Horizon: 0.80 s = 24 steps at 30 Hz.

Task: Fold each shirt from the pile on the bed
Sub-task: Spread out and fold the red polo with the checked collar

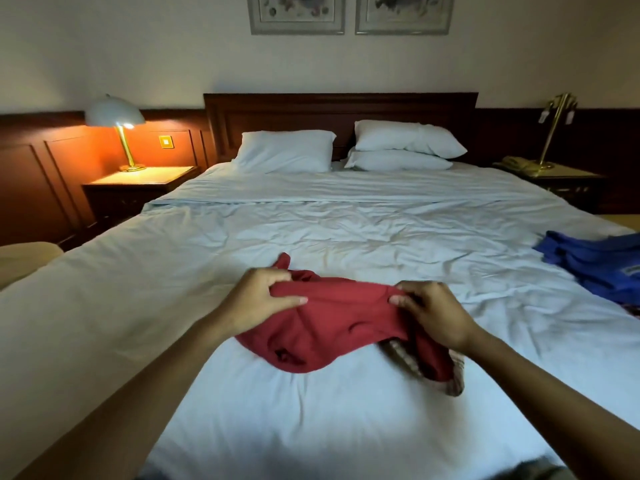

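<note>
Head view: left hand (258,299) and right hand (431,311) each pinch the red shirt (341,327) on the bed (311,220).

Single head view, from the bed's (346,427) foot, facing forward and down, hands close

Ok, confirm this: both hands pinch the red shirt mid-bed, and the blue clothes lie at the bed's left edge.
Wrong on one point: the head view shows the blue clothes at the right edge of the bed, not the left. The left hand and right hand do pinch the red shirt mid-bed.
</note>
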### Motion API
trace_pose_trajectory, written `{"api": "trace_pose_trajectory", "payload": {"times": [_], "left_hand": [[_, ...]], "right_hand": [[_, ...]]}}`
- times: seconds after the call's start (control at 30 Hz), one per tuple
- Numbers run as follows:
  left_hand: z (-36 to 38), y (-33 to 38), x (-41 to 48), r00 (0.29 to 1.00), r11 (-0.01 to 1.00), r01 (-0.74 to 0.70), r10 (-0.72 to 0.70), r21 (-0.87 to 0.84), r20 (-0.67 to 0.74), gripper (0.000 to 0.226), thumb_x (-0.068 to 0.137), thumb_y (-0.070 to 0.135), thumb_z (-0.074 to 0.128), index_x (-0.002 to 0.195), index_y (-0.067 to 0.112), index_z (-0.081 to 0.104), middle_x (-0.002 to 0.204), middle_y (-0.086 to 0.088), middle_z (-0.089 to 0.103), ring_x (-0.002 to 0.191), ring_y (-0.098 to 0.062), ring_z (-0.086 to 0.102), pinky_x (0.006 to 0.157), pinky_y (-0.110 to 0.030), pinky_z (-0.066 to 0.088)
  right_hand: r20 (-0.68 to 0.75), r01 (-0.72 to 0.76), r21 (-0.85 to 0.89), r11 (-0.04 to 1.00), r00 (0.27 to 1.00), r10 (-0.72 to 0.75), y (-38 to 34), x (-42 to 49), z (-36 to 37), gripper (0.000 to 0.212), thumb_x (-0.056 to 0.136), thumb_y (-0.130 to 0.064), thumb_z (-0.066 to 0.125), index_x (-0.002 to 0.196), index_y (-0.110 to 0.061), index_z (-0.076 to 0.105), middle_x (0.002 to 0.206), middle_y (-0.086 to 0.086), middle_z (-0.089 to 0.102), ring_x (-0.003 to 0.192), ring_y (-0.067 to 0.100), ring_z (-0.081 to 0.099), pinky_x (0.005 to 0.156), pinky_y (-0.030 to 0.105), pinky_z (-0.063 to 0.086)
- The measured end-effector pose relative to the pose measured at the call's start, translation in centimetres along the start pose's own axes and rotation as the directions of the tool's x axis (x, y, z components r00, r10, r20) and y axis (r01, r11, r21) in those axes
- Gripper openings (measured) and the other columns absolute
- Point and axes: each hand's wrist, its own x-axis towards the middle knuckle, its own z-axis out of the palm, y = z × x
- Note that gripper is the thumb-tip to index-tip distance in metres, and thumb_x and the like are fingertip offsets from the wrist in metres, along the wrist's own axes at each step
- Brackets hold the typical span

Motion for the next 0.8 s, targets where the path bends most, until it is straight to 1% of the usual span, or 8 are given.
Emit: {"api": "trace_pose_trajectory", "payload": {"times": [0.13,0.23,0.33,0.47,0.53,0.63,0.7,0.8], "left_hand": [[-4.2,5.7,2.5,0.996,0.962,0.075,-0.082,-0.263,-0.017,0.028,0.074,0.036,0.086,0.066,0.019,0.065,0.069,0.007,0.062,0.067,-0.008,0.058,0.065,-0.024,0.044],[-6.9,8.0,3.6,0.944,0.868,0.27,-0.153,-0.416,0.294,0.054,0.056,0.067,0.084,0.082,0.021,0.077,0.09,0.003,0.073,0.087,-0.011,0.069,0.079,-0.021,0.053],[-6.7,6.8,3.5,0.851,0.799,0.411,-0.163,-0.438,0.5,0.069,0.068,0.072,0.073,0.11,0.017,0.073,0.117,-0.006,0.069,0.105,-0.018,0.063,0.096,-0.032,0.048],[-2.9,2.4,0.9,0.78,0.912,0.405,-0.308,-0.064,0.545,0.042,0.09,0.04,0.071,0.129,0.027,0.062,0.131,0.004,0.064,0.123,-0.016,0.06,0.104,-0.034,0.048],[-0.5,-0.5,-0.7,0.749,0.928,0.304,-0.372,0.215,0.548,0.067,0.078,0.041,0.083,0.137,0.041,0.051,0.144,0.013,0.046,0.138,-0.01,0.041,0.114,-0.03,0.036],[3.0,-3.0,-2.1,0.82,0.895,0.121,-0.334,0.43,0.465,0.098,0.062,0.057,0.083,0.141,0.057,0.025,0.155,0.02,0.013,0.145,-0.01,0.017,0.121,-0.042,0.02],[4.4,-3.2,-1.9,0.906,0.891,0.083,-0.255,0.447,0.339,0.1,0.061,0.063,0.079,0.14,0.063,0.017,0.156,0.023,0.013,0.146,-0.011,0.018,0.118,-0.049,0.019],[5.3,-2.2,-0.6,0.97,0.857,0.009,-0.132,0.515,0.203,0.102,0.064,0.067,0.071,0.146,0.061,0.011,0.159,0.02,0.013,0.144,-0.011,0.016,0.113,-0.044,0.016]], "right_hand": [[-0.07,0.084,0.017,0.996,0.994,-0.082,-2.6,3.1,-3.7,0.024,0.099,-0.017,0.057,0.077,-0.024,0.062,0.074,-0.013,0.065,0.072,-0.005,0.057,0.073,0.019,0.044],[-0.12,0.1,0.073,0.992,0.989,-0.091,-2.6,5.3,-6.6,0.02,0.098,-0.007,0.056,0.084,-0.017,0.065,0.08,-0.008,0.067,0.078,-0.002,0.058,0.077,0.018,0.043],[-0.046,0.038,-0.002,0.999,0.998,-0.038,-0.1,5.5,-9.5,0.025,0.092,0.008,0.056,0.079,-0.01,0.066,0.076,0.004,0.066,0.075,0.013,0.062,0.076,0.035,0.049],[0.196,-0.142,-0.518,0.843,0.94,0.279,4.0,3.2,-10.9,0.059,0.073,0.018,0.051,0.058,-0.038,0.06,0.083,-0.003,0.067,0.092,0.024,0.067,0.079,0.027,0.047],[0.302,-0.183,-0.651,0.737,0.828,0.473,5.0,1.6,-9.9,0.058,0.081,0.012,0.048,0.062,-0.041,0.059,0.095,-0.008,0.058,0.104,0.017,0.06,0.086,0.021,0.042],[0.321,-0.181,-0.592,0.785,0.841,0.436,3.7,-0.1,-7.3,0.039,0.092,-0.002,0.048,0.085,-0.039,0.061,0.093,-0.016,0.048,0.107,0.014,0.053,0.081,0.021,0.032],[0.311,-0.142,-0.443,0.885,0.902,0.3,1.0,-0.6,-4.4,0.024,0.097,-0.02,0.053,0.108,-0.038,0.065,0.097,-0.023,0.055,0.104,0.009,0.055,0.078,0.017,0.033],[0.269,-0.165,-0.273,0.948,0.933,0.24,-2.7,-0.9,0.5,0.041,0.092,-0.056,0.056,0.127,-0.035,0.06,0.127,-0.014,0.063,0.116,0.012,0.059,0.094,0.021,0.042]]}}
